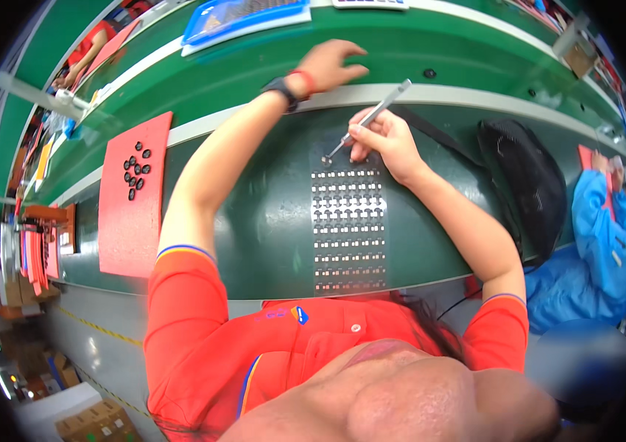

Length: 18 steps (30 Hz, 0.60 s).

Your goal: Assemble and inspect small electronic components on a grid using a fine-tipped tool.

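Note:
My right hand [389,144] is closed around a slim silver pen-shaped tool [378,110], which slants down to the left. Its tip is at the far end of a clear sheet [348,228] bearing rows of small dark-and-pale pieces, beside a tiny pale piece [326,160]. My left hand [330,66] reaches over the green strip beyond the pale rail, thumb and fingers apart, with nothing visible in it. A small round black part [429,74] lies on that strip, to the right of my left hand.
A pink mat [132,228] with several round black parts [136,171] lies at left. A black bag [525,188] rests at right, near a person in blue [604,236]. A blue tray [243,18] stands at the far side. The pale rail [468,94] crosses behind the worktable.

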Each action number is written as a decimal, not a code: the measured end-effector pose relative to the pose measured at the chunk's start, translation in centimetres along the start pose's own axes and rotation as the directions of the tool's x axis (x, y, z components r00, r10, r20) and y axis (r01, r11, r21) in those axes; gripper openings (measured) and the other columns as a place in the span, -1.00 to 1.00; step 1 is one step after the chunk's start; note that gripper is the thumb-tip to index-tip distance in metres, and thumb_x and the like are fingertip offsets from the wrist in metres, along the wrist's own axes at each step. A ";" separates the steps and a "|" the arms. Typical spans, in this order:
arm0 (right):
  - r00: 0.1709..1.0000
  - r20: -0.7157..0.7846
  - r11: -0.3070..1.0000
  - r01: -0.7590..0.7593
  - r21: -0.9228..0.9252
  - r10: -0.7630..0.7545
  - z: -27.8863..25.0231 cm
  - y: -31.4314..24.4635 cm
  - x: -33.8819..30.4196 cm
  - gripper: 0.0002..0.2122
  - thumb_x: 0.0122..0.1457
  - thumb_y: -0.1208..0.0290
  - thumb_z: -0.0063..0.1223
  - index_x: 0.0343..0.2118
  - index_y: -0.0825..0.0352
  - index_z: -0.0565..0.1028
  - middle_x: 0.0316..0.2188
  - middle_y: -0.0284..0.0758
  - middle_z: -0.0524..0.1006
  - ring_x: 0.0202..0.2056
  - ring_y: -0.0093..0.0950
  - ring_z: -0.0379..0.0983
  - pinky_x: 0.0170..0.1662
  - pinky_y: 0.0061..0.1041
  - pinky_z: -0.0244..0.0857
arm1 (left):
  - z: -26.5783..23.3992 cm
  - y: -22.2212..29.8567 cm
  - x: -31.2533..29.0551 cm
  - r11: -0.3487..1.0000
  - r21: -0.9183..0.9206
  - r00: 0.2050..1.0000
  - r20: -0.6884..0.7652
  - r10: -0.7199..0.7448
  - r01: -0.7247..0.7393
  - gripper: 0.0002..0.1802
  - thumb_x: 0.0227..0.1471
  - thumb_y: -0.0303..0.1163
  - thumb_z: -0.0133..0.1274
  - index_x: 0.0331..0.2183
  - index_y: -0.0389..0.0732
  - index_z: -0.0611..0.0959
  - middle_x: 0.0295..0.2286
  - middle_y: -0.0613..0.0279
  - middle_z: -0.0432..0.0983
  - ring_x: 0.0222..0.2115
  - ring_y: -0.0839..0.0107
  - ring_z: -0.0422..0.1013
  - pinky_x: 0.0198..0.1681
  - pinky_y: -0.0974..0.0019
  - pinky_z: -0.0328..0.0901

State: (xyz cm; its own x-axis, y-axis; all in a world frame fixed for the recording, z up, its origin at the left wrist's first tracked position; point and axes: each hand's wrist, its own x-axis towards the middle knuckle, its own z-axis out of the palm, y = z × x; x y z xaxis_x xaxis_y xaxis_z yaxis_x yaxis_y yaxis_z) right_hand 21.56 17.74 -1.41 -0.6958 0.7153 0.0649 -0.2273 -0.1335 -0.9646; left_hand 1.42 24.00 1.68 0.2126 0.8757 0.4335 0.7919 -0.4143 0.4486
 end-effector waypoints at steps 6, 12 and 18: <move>0.999 0.042 0.998 -0.005 0.059 0.002 0.2 0.1 -0.1 -0.84 0.13 0.50 0.07 -0.26 0.42 0.38 -0.49 -0.23 0.52 -0.58 -0.57 0.46 -0.50 -0.66 0.34 | 6.9 2.0 6.9 0.970 0.113 0.937 0.304 0.170 -0.213 -0.37 -0.03 -0.18 0.08 0.10 -0.06 0.36 0.07 0.05 0.26 0.07 0.05 0.20 0.13 0.12 0.13; 0.996 0.092 0.999 -0.010 0.044 0.006 0.5 -0.1 0.2 -0.84 0.13 0.50 0.07 -0.27 0.43 0.40 -0.49 -0.23 0.52 -0.59 -0.57 0.45 -0.50 -0.66 0.33 | 9.2 1.1 8.8 0.872 0.329 0.904 0.350 0.245 -0.363 -0.62 0.01 -0.27 0.04 -0.06 0.08 0.56 -0.12 0.28 0.46 -0.14 0.16 0.36 -0.06 0.17 0.30; 0.997 0.073 1.000 0.006 0.004 -0.006 0.2 -0.1 0.1 -0.85 0.13 0.49 0.06 -0.28 0.42 0.41 -0.48 -0.23 0.53 -0.58 -0.58 0.44 -0.49 -0.67 0.31 | 7.4 1.3 6.7 0.883 0.351 0.941 0.243 0.235 -0.311 -0.80 -0.01 -0.31 0.02 -0.31 -0.10 0.65 -0.30 0.15 0.54 -0.26 0.14 0.44 -0.18 0.14 0.34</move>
State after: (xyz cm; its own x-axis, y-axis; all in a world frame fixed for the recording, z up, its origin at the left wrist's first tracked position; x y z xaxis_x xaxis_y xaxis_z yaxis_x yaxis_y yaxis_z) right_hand 21.34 17.67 -1.22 -0.7423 0.6641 0.0895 -0.2345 -0.1323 -0.9631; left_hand 8.13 31.12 -0.58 0.5253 0.7870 0.3236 0.8341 -0.5515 -0.0127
